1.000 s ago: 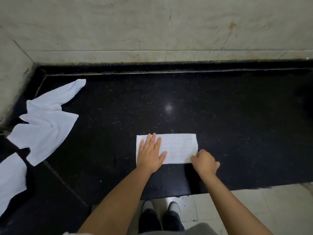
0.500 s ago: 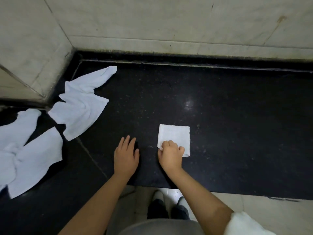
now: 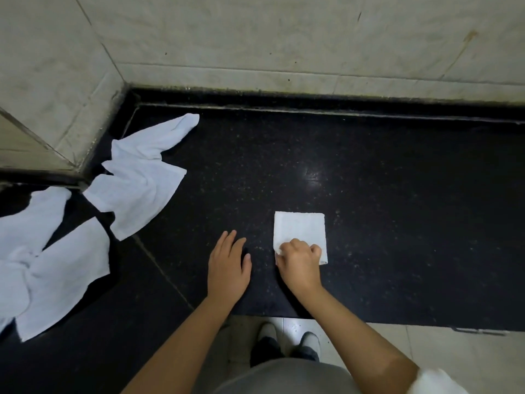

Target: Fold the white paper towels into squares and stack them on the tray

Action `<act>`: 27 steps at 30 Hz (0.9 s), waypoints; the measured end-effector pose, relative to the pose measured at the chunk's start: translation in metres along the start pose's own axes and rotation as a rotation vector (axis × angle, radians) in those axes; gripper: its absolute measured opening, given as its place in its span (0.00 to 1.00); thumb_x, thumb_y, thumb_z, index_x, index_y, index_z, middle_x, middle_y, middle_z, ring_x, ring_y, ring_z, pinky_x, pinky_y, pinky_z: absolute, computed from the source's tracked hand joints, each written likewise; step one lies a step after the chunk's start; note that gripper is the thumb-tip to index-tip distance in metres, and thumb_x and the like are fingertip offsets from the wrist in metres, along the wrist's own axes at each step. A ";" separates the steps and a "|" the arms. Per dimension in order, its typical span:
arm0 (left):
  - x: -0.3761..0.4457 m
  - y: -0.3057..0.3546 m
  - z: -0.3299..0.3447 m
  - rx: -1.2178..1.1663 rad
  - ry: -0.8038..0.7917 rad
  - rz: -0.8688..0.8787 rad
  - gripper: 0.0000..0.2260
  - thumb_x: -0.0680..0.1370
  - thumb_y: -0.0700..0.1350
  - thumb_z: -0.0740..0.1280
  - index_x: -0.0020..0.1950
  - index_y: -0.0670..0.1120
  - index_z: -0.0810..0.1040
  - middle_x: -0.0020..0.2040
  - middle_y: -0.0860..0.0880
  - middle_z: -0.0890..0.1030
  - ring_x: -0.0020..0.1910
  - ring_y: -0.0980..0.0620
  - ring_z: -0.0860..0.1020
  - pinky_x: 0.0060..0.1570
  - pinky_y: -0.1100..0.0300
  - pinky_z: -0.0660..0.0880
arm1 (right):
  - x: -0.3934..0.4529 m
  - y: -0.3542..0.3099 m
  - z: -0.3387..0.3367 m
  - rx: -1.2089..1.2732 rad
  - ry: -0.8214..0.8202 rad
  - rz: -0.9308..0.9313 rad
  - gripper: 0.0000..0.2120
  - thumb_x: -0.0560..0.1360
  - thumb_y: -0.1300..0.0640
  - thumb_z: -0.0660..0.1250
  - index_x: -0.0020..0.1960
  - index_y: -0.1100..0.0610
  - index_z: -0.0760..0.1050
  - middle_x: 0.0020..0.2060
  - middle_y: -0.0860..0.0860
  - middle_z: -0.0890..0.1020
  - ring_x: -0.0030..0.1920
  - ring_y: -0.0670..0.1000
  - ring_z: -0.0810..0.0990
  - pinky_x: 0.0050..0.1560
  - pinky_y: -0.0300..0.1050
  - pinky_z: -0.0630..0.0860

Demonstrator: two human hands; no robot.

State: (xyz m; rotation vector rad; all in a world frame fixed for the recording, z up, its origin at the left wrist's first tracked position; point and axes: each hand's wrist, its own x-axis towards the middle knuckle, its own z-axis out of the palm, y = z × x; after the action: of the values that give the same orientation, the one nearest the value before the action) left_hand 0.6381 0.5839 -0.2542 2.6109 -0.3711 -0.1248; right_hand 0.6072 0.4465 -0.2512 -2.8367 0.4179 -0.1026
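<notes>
A white paper towel folded into a small square (image 3: 299,227) lies flat on the black counter (image 3: 397,209). My right hand (image 3: 298,264) rests on its near edge with the fingers curled down, pinching or pressing the near left corner. My left hand (image 3: 228,268) lies flat on the bare counter just left of the square, fingers apart, holding nothing. Several unfolded white paper towels (image 3: 142,177) lie crumpled at the left, with more paper towels (image 3: 56,268) further left and nearer. No tray is in view.
Pale tiled walls (image 3: 284,38) close the counter at the back and on the left corner. The counter's front edge runs just below my hands, with light floor tiles (image 3: 454,354) and my shoes (image 3: 287,339) under it.
The long folded strip became a small square, folded over from the left half. My left hand came off the towel onto the counter. The view swung left and then steadied.
</notes>
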 end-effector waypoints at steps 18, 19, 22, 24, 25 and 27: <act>0.017 0.038 0.040 0.318 -0.176 0.600 0.17 0.53 0.58 0.79 0.34 0.50 0.82 0.35 0.55 0.81 0.37 0.56 0.79 0.36 0.67 0.76 | -0.006 0.078 -0.025 -0.322 -0.113 -0.294 0.15 0.60 0.61 0.52 0.25 0.53 0.77 0.24 0.47 0.78 0.26 0.49 0.78 0.39 0.40 0.60; 0.018 0.040 0.040 0.348 -0.179 0.591 0.18 0.52 0.59 0.79 0.33 0.50 0.82 0.34 0.55 0.81 0.35 0.56 0.80 0.35 0.67 0.75 | -0.004 0.080 -0.029 -0.316 -0.134 -0.308 0.13 0.60 0.60 0.54 0.24 0.53 0.76 0.23 0.47 0.77 0.25 0.49 0.77 0.38 0.39 0.64; 0.022 0.050 0.043 0.407 -0.101 0.630 0.10 0.57 0.51 0.78 0.31 0.49 0.80 0.31 0.54 0.79 0.33 0.53 0.78 0.39 0.63 0.66 | 0.001 0.089 -0.045 -0.243 -0.108 -0.339 0.10 0.59 0.60 0.59 0.25 0.53 0.77 0.23 0.46 0.78 0.27 0.49 0.78 0.31 0.36 0.72; 0.027 0.065 0.047 0.403 -0.027 0.701 0.03 0.65 0.43 0.67 0.31 0.48 0.79 0.29 0.52 0.78 0.36 0.51 0.70 0.38 0.60 0.60 | -0.002 0.103 -0.062 -0.208 -0.065 -0.337 0.04 0.55 0.62 0.70 0.27 0.53 0.80 0.25 0.46 0.79 0.29 0.50 0.79 0.29 0.39 0.72; 0.029 0.077 0.051 0.390 0.008 0.748 0.07 0.67 0.42 0.62 0.32 0.47 0.79 0.29 0.51 0.78 0.36 0.51 0.67 0.37 0.60 0.60 | -0.005 0.115 -0.072 -0.195 -0.045 -0.322 0.08 0.51 0.63 0.74 0.28 0.54 0.80 0.25 0.47 0.80 0.29 0.51 0.79 0.28 0.40 0.73; 0.034 0.114 0.054 0.326 0.067 0.825 0.10 0.69 0.42 0.59 0.35 0.46 0.79 0.30 0.50 0.77 0.35 0.51 0.66 0.36 0.59 0.60 | -0.017 0.149 -0.096 -0.142 -0.010 -0.267 0.14 0.47 0.67 0.77 0.31 0.56 0.81 0.26 0.49 0.80 0.28 0.52 0.79 0.25 0.43 0.74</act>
State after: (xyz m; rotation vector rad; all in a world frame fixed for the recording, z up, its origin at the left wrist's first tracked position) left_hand 0.6353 0.4536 -0.2469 2.5227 -1.4948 0.3269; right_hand 0.5401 0.2890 -0.2006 -3.0165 0.0427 -0.1146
